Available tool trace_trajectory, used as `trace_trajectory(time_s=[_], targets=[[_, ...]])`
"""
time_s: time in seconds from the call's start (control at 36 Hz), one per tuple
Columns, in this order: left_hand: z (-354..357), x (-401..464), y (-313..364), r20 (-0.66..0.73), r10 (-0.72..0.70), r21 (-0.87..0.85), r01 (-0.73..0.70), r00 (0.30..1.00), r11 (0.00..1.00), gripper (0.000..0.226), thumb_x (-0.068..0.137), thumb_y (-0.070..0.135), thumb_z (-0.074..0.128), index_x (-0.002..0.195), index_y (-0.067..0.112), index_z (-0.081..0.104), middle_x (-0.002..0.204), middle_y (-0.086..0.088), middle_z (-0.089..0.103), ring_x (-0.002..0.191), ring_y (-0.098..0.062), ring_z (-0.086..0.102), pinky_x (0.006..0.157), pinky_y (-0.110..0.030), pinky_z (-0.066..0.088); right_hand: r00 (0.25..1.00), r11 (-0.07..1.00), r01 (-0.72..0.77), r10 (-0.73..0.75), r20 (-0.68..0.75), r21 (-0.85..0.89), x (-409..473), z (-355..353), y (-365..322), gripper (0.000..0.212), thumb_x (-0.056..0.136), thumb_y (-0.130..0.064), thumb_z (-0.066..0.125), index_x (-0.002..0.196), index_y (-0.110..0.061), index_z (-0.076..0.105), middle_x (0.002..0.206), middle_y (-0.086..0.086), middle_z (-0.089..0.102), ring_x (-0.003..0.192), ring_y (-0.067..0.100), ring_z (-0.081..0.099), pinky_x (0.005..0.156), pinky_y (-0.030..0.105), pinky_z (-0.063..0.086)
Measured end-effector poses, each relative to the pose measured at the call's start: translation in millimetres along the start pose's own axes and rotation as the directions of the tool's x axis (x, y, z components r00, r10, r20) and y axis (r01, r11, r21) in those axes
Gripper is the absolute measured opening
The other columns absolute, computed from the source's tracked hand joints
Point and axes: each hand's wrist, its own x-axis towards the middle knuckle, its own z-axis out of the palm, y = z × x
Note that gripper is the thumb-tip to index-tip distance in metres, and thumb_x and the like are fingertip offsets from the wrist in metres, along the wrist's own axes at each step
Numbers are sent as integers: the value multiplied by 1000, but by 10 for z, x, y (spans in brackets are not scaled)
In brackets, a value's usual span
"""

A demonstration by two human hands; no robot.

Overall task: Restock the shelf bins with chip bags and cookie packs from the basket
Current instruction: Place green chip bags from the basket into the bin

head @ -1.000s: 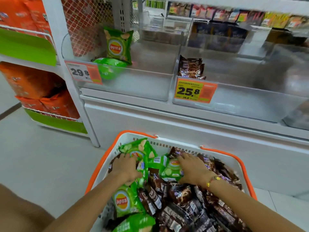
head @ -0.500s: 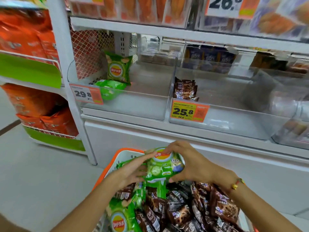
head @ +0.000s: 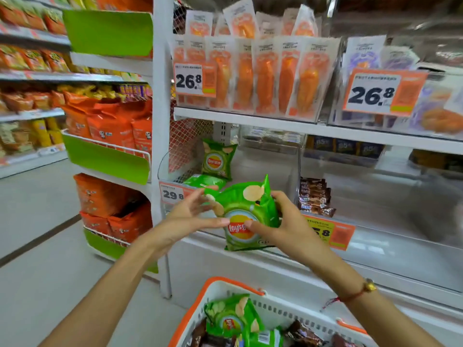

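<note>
Holding: in the head view, frame centre, we carry a green chip bag (head: 246, 216) upright, label facing us, ready for its bin.
Right hand (head: 280, 226): our grip pinches the bag's right edge, thumb on the logo.
Left hand (head: 190, 216): fingers spread, steadying the bag's left side.
Chip bin (head: 175, 171): just behind, centre-left, two matching bags inside.
Basket (head: 270, 314): bottom centre, more chip bags and cookie packs (head: 300, 334) waiting.
</note>
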Motion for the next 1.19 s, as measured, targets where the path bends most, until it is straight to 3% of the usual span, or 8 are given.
trace_trajectory(time_s=[0.14, 0.28, 0.36, 0.47, 0.64, 0.75, 1.03, 1.19], targets=[[-346, 267, 657, -111, 320, 340, -266, 941, 902, 79, 68, 8, 83, 136, 23, 46, 116, 19, 52, 96, 20, 51, 81, -3, 42, 999, 994, 44, -42, -26, 102, 604, 0, -286, 57, 68, -31, 84, 115, -23, 54, 110, -2, 67, 98, 12, 66, 87, 40, 55], [-621, 585, 887, 72, 281, 618, -264, 957, 741, 68, 77, 29, 79, 137, 32, 47, 124, 9, 57, 81, -4, 66, 74, -12, 52, 995, 993, 104, -104, -1, -53, 1088, 60, -465, 51, 70, -27, 84, 109, -29, 50, 104, -6, 65, 92, 10, 64, 80, 31, 54], [-664, 865, 696, 30, 286, 671, -231, 958, 704, 70, 77, 40, 77, 139, 35, 44, 98, 11, 65, 80, -4, 63, 81, -29, 53, 998, 998, 61, -60, 9, -19, 1332, 102, -439, 40, 75, -21, 80, 102, -30, 51, 97, -13, 64, 85, 2, 63, 73, 19, 52], [-622, 1213, 411, -53, 394, 741, -228, 918, 632, 67, 80, 44, 72, 140, 34, 43, 97, 12, 65, 100, -6, 54, 81, -26, 45, 994, 995, -89, 92, -65, 47, 1661, 160, -238, 50, 72, -13, 82, 114, -18, 55, 111, 2, 66, 97, 16, 64, 88, 36, 54], [-727, 1593, 80, -124, 201, 880, 13, 972, 475, 46, 79, 29, 75, 122, 35, 59, 126, 4, 63, 114, -21, 59, 96, -38, 48, 947, 954, -290, 297, -121, 73, 1950, 261, 186, 55, 70, -13, 84, 117, -7, 57, 109, 6, 65, 103, 23, 63, 88, 35, 52], [-812, 1757, 18, -47, -141, 942, 91, 989, 323, 60, 76, 36, 78, 131, 28, 56, 136, 0, 55, 122, -23, 54, 102, -38, 44, 908, 932, -351, 362, -211, 90, 2174, 315, 434, 52, 74, -19, 82, 111, -10, 46, 110, 4, 58, 105, 25, 58, 93, 40, 51], [-764, 1987, -175, -20, -257, 917, 120, 966, 380, 68, 78, 37, 76, 139, 24, 47, 146, -5, 44, 129, -24, 47, 107, -34, 39, 888, 869, -401, 291, -356, -290, 2585, 402, 677, 95, 84, -21, 73, 148, -2, 6, 147, 17, 32, 130, 36, 41, 99, 40, 40], [-777, 1994, -309, -16, -224, 891, 116, 974, 440, 67, 82, 34, 73, 142, 25, 43, 149, -3, 40, 131, -24, 44, 105, -31, 38, 952, 444, -224, -92, -292, -868, 2584, 392, 756, 89, 89, -11, 56, 152, -15, -7, 160, 16, -2, 147, 32, 5, 117, 46, 15]])
